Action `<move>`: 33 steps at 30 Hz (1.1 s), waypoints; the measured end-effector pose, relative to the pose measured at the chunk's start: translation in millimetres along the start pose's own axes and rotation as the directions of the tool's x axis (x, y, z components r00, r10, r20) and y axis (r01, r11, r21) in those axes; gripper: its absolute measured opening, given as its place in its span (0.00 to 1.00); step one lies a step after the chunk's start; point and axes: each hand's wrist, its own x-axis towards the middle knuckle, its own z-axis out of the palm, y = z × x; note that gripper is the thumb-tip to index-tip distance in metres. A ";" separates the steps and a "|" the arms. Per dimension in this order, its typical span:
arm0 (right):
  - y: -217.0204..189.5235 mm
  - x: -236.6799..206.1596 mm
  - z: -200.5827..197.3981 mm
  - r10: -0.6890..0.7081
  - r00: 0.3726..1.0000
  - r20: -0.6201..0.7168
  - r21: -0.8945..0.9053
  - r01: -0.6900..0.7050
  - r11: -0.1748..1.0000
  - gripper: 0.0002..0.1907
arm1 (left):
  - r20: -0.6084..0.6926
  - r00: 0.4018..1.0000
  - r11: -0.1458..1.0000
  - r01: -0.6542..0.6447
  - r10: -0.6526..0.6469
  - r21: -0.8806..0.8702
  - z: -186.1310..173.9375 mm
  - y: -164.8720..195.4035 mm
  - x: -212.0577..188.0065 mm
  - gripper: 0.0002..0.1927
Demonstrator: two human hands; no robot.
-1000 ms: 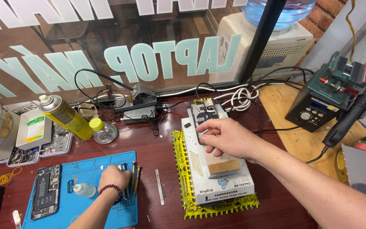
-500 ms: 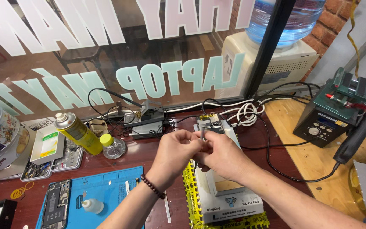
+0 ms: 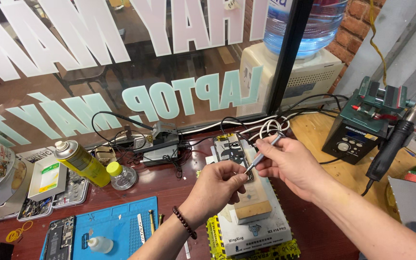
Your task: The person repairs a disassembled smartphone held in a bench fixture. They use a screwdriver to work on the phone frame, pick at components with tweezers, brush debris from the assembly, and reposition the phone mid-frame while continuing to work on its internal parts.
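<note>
Screwdriver (image 3: 264, 153): gripped in right hand (image 3: 292, 166), fingers curled shut around handle. Tip pinched between left hand (image 3: 217, 188) thumb and forefinger, just above circuit board (image 3: 232, 150). Best handled steady, tip seated squarely, light pressure, wrists braced.

A yellow spray can (image 3: 83, 163) is standing on the dark red table (image 3: 169, 188), and a small bottle with a yellow cap (image 3: 120, 174) is sitting just beside it. A blue mat (image 3: 121, 226) is lying near the front edge. A big water bottle (image 3: 309, 24) is sitting behind the window glass (image 3: 121, 72). A green and black machine (image 3: 367, 120) is sitting on the right.
</note>
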 end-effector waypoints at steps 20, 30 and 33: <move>-14.2 -6.1 -15.2 0.348 0.934 -0.079 -0.155 -0.356 0.922 0.17 | -0.015 0.999 0.999 -0.032 0.032 -0.010 8.7 -33.2 -5.7 0.12; -24.7 -5.1 -4.5 -0.134 0.983 -0.122 -0.760 -0.006 0.650 0.13 | -0.234 0.952 0.905 -0.087 0.199 0.417 2.4 -35.9 7.2 0.09; -27.0 -7.0 -4.2 -0.321 0.947 -0.009 -0.925 0.115 0.363 0.15 | -0.228 0.941 0.823 -0.084 0.251 0.561 5.8 -31.9 10.3 0.13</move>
